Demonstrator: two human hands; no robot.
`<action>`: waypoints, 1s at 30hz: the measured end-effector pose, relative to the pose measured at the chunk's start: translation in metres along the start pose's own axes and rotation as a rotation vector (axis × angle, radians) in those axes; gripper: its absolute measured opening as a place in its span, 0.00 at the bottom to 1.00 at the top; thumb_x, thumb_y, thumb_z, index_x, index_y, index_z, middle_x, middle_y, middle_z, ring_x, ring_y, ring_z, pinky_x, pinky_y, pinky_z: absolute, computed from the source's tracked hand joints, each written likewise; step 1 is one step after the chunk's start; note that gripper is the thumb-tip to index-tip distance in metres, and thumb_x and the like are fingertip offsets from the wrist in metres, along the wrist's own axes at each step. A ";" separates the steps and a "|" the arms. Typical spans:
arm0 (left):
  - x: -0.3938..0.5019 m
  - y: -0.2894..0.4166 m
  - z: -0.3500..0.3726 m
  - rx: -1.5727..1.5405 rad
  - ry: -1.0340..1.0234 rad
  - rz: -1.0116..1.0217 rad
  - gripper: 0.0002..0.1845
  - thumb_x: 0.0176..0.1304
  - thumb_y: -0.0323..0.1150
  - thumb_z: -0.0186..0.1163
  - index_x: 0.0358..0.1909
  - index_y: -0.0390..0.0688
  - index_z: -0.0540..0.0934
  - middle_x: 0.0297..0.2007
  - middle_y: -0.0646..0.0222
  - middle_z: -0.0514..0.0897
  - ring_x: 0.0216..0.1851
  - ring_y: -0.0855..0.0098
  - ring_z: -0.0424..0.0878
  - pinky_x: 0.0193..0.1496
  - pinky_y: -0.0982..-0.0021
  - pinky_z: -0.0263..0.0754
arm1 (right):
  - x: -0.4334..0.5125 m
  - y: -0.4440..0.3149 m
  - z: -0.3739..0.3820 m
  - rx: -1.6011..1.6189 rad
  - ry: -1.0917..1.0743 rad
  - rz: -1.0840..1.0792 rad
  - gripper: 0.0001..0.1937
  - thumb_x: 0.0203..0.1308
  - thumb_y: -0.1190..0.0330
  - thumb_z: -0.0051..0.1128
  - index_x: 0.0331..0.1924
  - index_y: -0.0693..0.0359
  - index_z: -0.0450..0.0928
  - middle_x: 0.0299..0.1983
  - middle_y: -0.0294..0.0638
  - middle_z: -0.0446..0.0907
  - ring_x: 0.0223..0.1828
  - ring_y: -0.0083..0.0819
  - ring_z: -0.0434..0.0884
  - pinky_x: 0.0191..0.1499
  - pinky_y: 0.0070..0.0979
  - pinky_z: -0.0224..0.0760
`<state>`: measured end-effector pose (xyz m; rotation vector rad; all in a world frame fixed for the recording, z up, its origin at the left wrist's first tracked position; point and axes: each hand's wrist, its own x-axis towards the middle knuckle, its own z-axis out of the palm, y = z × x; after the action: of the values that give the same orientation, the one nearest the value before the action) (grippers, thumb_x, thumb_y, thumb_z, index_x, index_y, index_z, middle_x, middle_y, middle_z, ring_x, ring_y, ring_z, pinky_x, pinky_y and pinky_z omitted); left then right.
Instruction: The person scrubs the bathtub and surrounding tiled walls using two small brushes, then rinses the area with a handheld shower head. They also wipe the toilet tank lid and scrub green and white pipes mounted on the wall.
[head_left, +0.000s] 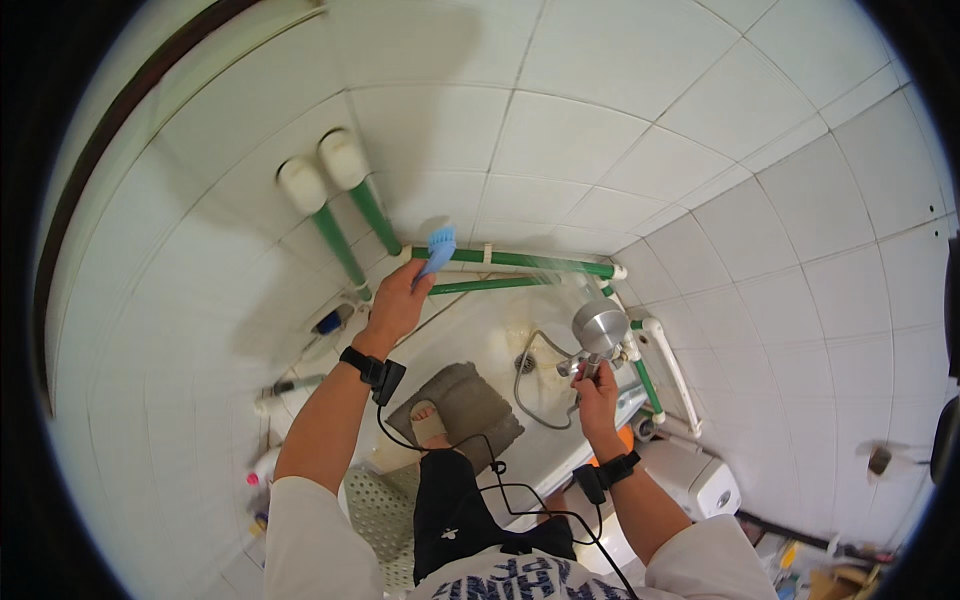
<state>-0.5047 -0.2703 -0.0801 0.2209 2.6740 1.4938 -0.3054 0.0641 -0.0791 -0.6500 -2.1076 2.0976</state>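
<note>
My left hand (396, 302) grips the handle of a light blue scrubbing brush (441, 249), its bristles pointing up and away from me. Behind the brush is the white tiled wall (420, 127), close to a green pipe (517, 259). In my right hand (598, 390) is a metal handheld shower head (600, 326), held by its neck. Water sprays from it toward the wall and the green pipes. A grey shower hose (517, 382) loops down below the shower head. Faucet fittings (574, 366) show just behind my right fingers.
One foot in a beige slipper stands on a grey mat (480, 412) in the white tub, near a drain (526, 364). Black cables (499, 466) hang between my wrists. A toilet tank (682, 480) stands at right, and a perforated mat (379, 502) lies at lower left.
</note>
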 end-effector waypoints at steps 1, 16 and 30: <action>0.011 0.001 0.002 0.030 0.005 0.097 0.13 0.76 0.38 0.61 0.50 0.39 0.82 0.39 0.54 0.86 0.39 0.49 0.83 0.43 0.54 0.76 | -0.001 0.003 0.008 -0.010 0.040 0.032 0.11 0.59 0.80 0.52 0.45 0.63 0.75 0.38 0.34 0.77 0.38 0.24 0.76 0.46 0.23 0.71; 0.085 0.028 0.096 0.372 -0.244 0.399 0.12 0.73 0.44 0.62 0.46 0.46 0.85 0.35 0.56 0.86 0.38 0.45 0.84 0.38 0.45 0.75 | -0.020 -0.040 -0.030 -0.172 0.303 0.184 0.10 0.61 0.78 0.54 0.46 0.65 0.77 0.37 0.33 0.79 0.39 0.24 0.76 0.45 0.24 0.71; 0.065 0.032 0.056 0.045 -0.262 -0.106 0.14 0.74 0.38 0.65 0.46 0.34 0.86 0.29 0.70 0.86 0.26 0.79 0.78 0.31 0.72 0.73 | -0.048 -0.007 -0.061 -0.214 0.316 0.203 0.13 0.60 0.80 0.55 0.49 0.64 0.78 0.37 0.35 0.79 0.41 0.23 0.78 0.48 0.22 0.71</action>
<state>-0.5591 -0.1964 -0.0815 0.2535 2.4716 1.2781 -0.2413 0.1033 -0.0584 -1.1809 -2.1717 1.7223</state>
